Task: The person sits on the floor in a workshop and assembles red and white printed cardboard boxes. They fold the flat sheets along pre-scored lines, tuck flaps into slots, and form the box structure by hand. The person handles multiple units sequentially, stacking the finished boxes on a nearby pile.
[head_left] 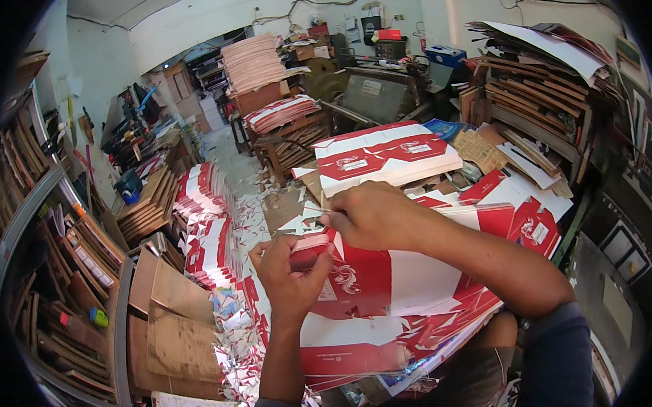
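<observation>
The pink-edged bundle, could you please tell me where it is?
The bundle is near the head view's centre, held in the left hand, lower left of the right hand.

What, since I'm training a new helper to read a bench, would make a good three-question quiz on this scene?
1. Which hand has its thumb and fingers around the pink-edged bundle?
2. True or false: no paper scraps lie on the floor.
3. What lies just beyond the right hand?
A) a blue bucket
B) a flat red-and-white stack
C) a ladder

Key:
1. The left hand.
2. False: paper scraps litter the floor.
3. B.
</observation>
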Action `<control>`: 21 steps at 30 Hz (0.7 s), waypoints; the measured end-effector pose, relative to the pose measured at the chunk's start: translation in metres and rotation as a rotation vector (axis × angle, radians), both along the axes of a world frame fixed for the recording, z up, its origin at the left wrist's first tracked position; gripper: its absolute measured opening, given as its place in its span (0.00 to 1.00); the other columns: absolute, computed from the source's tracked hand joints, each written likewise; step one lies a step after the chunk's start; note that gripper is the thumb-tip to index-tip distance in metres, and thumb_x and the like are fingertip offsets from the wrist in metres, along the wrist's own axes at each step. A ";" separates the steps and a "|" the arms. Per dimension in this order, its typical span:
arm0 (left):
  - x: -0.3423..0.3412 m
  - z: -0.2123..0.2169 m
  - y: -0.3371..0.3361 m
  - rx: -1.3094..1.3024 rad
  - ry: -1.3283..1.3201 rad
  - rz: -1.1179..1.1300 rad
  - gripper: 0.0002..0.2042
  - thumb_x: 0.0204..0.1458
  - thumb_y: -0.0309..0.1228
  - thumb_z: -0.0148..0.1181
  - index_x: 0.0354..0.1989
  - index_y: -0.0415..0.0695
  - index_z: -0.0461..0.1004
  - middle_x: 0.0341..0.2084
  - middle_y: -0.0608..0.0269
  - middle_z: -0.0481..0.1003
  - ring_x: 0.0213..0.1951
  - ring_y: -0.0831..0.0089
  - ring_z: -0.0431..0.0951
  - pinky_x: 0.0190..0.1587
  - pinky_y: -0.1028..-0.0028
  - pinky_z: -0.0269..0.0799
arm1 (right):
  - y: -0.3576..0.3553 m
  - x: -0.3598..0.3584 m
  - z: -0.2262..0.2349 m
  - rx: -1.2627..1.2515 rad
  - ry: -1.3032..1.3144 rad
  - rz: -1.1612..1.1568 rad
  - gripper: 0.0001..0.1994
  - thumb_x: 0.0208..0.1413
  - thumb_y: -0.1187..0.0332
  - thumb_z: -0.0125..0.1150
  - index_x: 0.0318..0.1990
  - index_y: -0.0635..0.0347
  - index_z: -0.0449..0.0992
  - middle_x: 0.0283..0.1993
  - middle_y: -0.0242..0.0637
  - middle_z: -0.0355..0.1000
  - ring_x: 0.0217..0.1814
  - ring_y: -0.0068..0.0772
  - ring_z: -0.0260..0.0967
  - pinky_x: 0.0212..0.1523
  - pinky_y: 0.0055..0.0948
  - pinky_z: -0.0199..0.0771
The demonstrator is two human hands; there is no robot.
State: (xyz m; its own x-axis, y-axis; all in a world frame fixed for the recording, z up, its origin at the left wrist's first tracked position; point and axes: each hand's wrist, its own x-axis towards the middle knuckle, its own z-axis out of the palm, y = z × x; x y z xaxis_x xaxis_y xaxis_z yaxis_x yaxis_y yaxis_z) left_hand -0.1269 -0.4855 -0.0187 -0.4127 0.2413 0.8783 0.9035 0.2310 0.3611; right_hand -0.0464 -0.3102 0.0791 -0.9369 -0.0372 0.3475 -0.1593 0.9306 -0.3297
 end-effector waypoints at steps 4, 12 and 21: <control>0.009 0.015 0.002 -0.072 -0.145 -0.028 0.16 0.41 0.31 0.76 0.31 0.39 0.72 0.28 0.56 0.76 0.28 0.65 0.76 0.32 0.68 0.70 | 0.014 0.004 0.009 -0.092 -0.123 0.147 0.17 0.57 0.58 0.58 0.38 0.67 0.80 0.32 0.55 0.77 0.35 0.54 0.77 0.41 0.47 0.73; 0.010 -0.004 0.000 0.027 -0.081 0.000 0.20 0.42 0.30 0.76 0.38 0.39 0.69 0.31 0.57 0.71 0.36 0.64 0.71 0.39 0.68 0.69 | 0.000 0.008 0.027 -0.102 -0.198 0.004 0.21 0.54 0.55 0.56 0.34 0.70 0.81 0.31 0.59 0.77 0.37 0.55 0.77 0.41 0.45 0.74; 0.011 0.006 -0.006 -0.029 -0.195 -0.106 0.19 0.42 0.38 0.77 0.32 0.41 0.71 0.26 0.56 0.74 0.29 0.57 0.69 0.34 0.62 0.64 | 0.004 -0.001 0.017 -0.030 -0.186 0.173 0.23 0.56 0.56 0.53 0.30 0.74 0.80 0.29 0.58 0.77 0.32 0.56 0.77 0.38 0.45 0.75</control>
State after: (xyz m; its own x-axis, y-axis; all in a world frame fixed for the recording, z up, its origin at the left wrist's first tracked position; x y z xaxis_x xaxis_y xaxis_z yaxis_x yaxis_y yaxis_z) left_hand -0.1161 -0.4910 -0.0123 -0.5450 0.3163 0.7765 0.8370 0.1514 0.5258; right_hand -0.0475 -0.3064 0.0962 -0.9654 -0.1947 0.1735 -0.2494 0.8840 -0.3955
